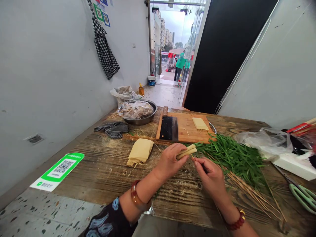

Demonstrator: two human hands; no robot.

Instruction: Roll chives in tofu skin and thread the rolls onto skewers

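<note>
My left hand (170, 161) is closed around rolled tofu sheets (189, 151), pale yellow, with their ends pointing right. Pinched in the fingers of my right hand (209, 172) is a thin bamboo skewer (193, 157), its tip at the underside of the rolls. How far it goes in is hidden. A stack of flat tofu sheets (141, 149) lies left of my left hand. Cut green chives (234, 158) spread beyond my right hand, and a bundle of bamboo skewers (249, 192) lies beside them on the wooden table (108, 174).
Behind my hands, a cleaver (169, 128) and a tofu sheet (199, 123) rest on a cutting board (184, 135). A metal bowl (140, 121) holds bagged skewered food. A grey cloth (112, 129) lies nearby. Green-handled scissors (302, 196) and a plastic bag (264, 141) are right.
</note>
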